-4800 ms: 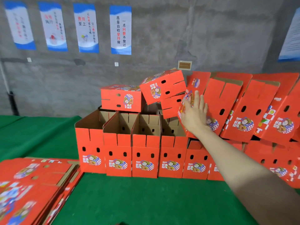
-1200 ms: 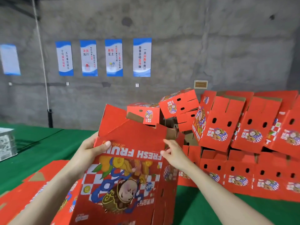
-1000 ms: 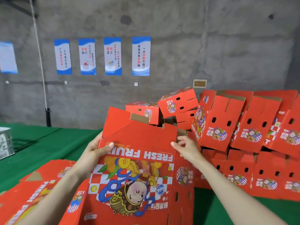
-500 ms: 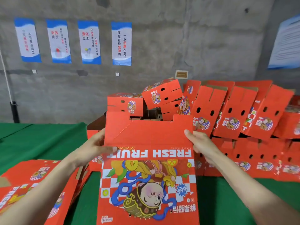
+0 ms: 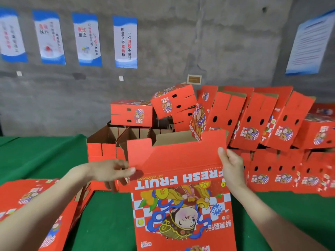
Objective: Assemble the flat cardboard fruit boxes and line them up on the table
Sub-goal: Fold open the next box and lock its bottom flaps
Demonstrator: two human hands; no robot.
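I hold a flat red cardboard fruit box point(image 5: 181, 205) upright in front of me, its printed "FRESH FRUIT" panel facing me upside down. My left hand point(image 5: 112, 172) pinches its left edge, thumb on the front. My right hand point(image 5: 231, 169) grips the right edge near the top flap point(image 5: 174, 154). Behind it a row of assembled open boxes point(image 5: 103, 142) stands on the green table point(image 5: 45, 154). A stack of flat boxes point(image 5: 36, 205) lies at the lower left.
More assembled red boxes point(image 5: 131, 113) are piled on the row, and several point(image 5: 253, 120) lean tilted at the right. A lower row of boxes point(image 5: 282, 174) runs along the right. A grey concrete wall with posters point(image 5: 125, 42) stands behind.
I turned from the box pile, picked a flat box off the left stack with both hands, and swung it to the centre; it now stands squarely before me with the top flap raised.
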